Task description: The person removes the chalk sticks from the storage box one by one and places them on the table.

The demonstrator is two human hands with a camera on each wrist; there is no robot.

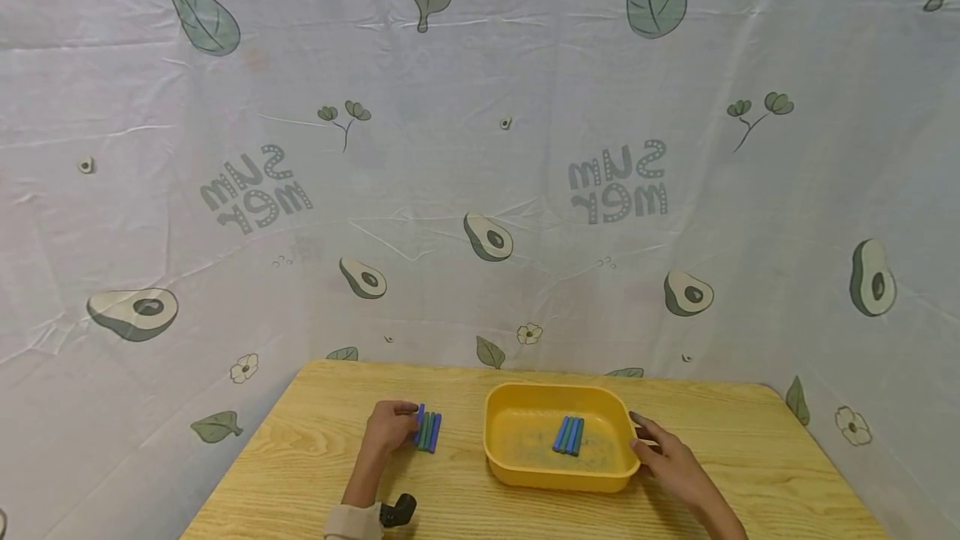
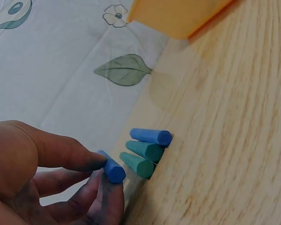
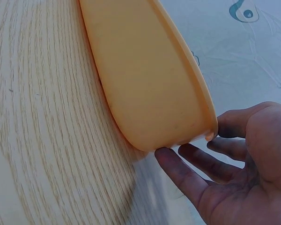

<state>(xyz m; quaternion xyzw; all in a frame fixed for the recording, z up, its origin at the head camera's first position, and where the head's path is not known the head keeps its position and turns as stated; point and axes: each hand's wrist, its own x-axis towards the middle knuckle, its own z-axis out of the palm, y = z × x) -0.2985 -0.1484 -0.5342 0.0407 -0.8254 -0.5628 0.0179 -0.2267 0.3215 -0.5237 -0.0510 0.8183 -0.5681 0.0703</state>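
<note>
My left hand (image 1: 390,425) pinches a blue chalk stick (image 2: 113,169) between thumb and fingers, left of the tub. Beside it on the table lie two green chalk sticks (image 2: 138,165) and another blue chalk stick (image 2: 151,136), side by side. Fingertips of my right hand (image 1: 670,463) touch the outside of the yellow tub (image 1: 555,478) at its right end, fingers loosely bent, as the right wrist view shows. Inside the tub, several blue and green chalk sticks (image 1: 568,435) lie in a row on the dusty bottom.
The wooden table (image 1: 300,473) carries everything. Its back edge meets a hanging sheet (image 1: 420,190) printed with leaves and avocados. A black device (image 1: 398,510) is strapped at the left wrist, by the sleeve (image 1: 354,522).
</note>
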